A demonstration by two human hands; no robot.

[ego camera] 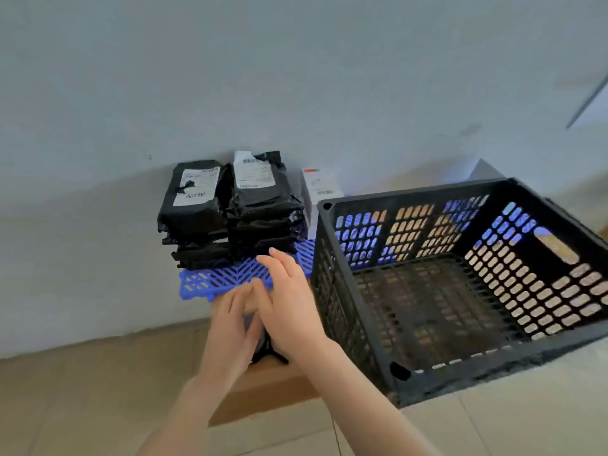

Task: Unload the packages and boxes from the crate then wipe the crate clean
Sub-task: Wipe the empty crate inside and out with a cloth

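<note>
The black perforated crate (332, 291) stands at the right, and nothing shows inside it. Two stacks of black plastic-wrapped packages (230, 215) with white labels rest on a blue grid pallet (214, 279) against the wall. A white box (320, 187) stands behind them. My left hand (230, 327) and my right hand (289, 307) are close together over a brown cardboard box (263, 396), left of the crate. Their fingers are fairly straight. A small dark item (265, 352) shows between the palms; what it is I cannot tell.
A pale wall (296, 77) runs close behind the pallet. Beige floor tiles (82, 390) spread to the left and in front. The crate sits on a light surface (526, 406) at the right.
</note>
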